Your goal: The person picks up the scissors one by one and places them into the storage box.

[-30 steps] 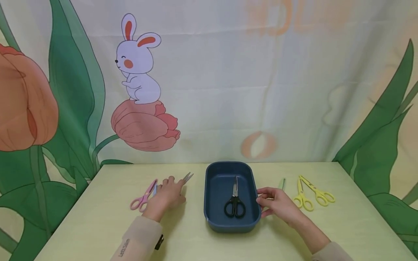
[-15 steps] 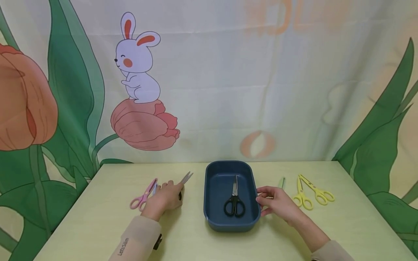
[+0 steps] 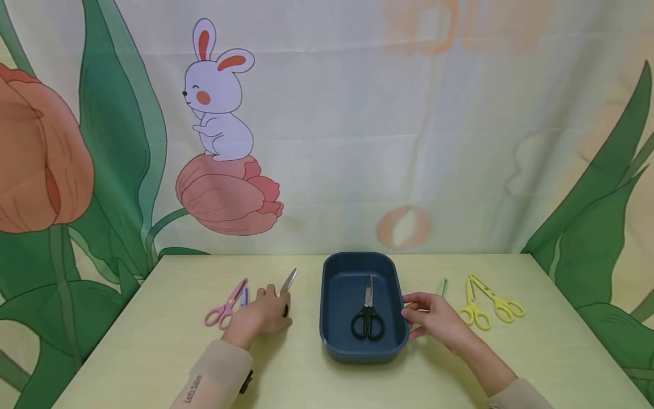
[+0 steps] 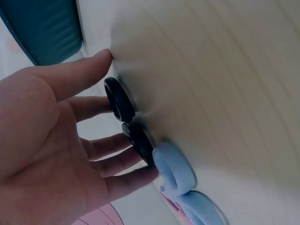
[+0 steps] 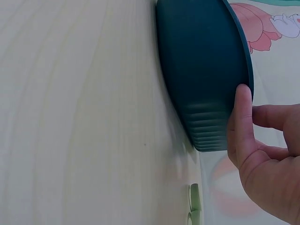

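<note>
In the head view my left hand (image 3: 267,312) is over black-handled scissors (image 3: 290,282), blades pointing away. The left wrist view shows its fingers reaching behind the black handle loops (image 4: 119,99), the thumb apart from them. Beside it lie light-blue scissors (image 4: 174,168) and pink scissors (image 3: 225,309). My right hand (image 3: 434,319) holds the right wall of a dark blue rectangular box (image 3: 364,358), pinching its rim between thumb and fingers. Inside the box lies another pair of black-handled scissors (image 3: 367,322). Part of the left scissors' handles is hidden by the hand in the head view.
Two pairs of yellow scissors, the left one (image 3: 474,315) and the right one (image 3: 503,307), lie right of my right hand. Green scissors (image 3: 441,287) are mostly hidden behind that hand. A printed curtain (image 3: 327,142) hangs behind the pale table (image 3: 286,380).
The scissors' blades by my left hand have come together and turned slightly. The left hand has shifted a little, and more of the blue scissors shows. My right hand and the box have stayed put.
</note>
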{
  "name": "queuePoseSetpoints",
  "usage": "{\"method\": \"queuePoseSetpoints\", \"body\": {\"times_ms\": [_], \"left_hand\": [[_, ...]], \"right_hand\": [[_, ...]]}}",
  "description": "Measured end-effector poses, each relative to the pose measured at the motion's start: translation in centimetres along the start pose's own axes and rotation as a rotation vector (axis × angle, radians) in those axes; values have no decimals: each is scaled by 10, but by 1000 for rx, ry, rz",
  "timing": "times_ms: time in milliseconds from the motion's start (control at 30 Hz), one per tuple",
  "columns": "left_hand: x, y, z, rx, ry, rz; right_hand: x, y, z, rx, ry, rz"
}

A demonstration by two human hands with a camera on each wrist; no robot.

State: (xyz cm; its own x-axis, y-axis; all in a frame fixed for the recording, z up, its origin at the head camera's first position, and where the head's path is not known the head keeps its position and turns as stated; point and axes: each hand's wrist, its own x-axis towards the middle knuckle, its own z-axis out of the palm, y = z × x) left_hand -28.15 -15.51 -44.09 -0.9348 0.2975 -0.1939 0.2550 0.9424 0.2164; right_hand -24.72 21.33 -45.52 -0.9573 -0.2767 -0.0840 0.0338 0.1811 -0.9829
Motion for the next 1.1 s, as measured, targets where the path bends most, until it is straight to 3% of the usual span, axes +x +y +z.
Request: {"method": "queuePoseSetpoints", "body": {"times_ms": [467, 733, 1100], "left_hand": [[1, -1, 4, -10, 35, 26], [3, -1, 7, 4, 54, 7], [5, 1, 9, 16, 119, 20]], "right_hand": [[0, 2, -2, 20, -16, 4], [0, 2, -1, 27, -16, 0], [0, 2, -2, 14, 1, 5]]}}
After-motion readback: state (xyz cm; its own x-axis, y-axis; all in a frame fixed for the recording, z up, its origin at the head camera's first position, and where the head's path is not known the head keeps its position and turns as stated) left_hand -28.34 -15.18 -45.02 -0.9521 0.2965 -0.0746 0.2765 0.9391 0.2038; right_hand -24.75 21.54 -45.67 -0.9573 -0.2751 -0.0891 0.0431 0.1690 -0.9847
